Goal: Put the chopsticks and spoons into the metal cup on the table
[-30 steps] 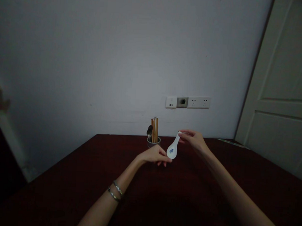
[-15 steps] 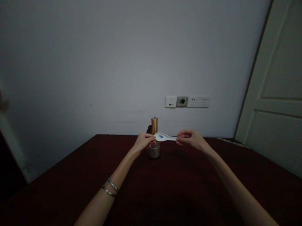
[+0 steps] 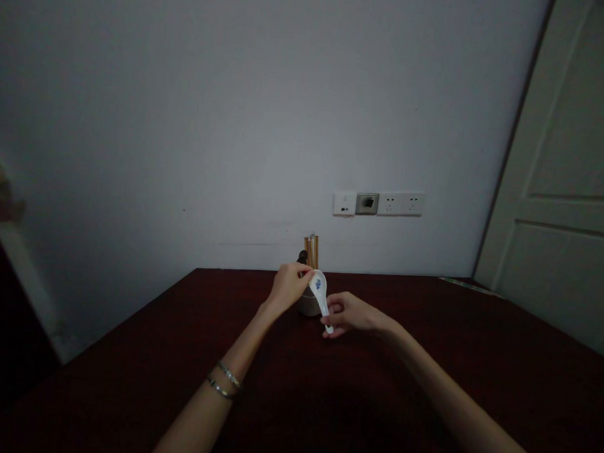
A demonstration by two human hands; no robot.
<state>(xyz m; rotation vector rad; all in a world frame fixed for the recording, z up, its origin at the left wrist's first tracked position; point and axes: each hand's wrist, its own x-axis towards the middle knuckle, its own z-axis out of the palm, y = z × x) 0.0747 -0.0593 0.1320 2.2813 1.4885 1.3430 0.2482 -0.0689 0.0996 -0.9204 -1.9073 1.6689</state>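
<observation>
A white soup spoon (image 3: 321, 294) with a blue mark in its bowl is held up over the dark red table, bowl upward and handle pointing down. My left hand (image 3: 287, 287) pinches the edge of the bowl. Lower down, my right hand (image 3: 349, 314) has its fingers round the handle near its end. Just behind the spoon stands a greyish holder (image 3: 308, 306), partly covered by my left hand. Several wooden chopsticks (image 3: 311, 251) and a dark rounded handle (image 3: 302, 256) stick up from it.
The dark red table (image 3: 405, 391) reaches back to a pale wall, where a row of switches and sockets (image 3: 378, 204) is mounted. A panelled door (image 3: 573, 198) stands at the right. Some blurred object (image 3: 0, 193) shows at the far left edge.
The spoon has turned from lying level to nearly upright, its handle swinging downward. My right hand has moved down and left with the handle, while my left hand stays at the bowl.
</observation>
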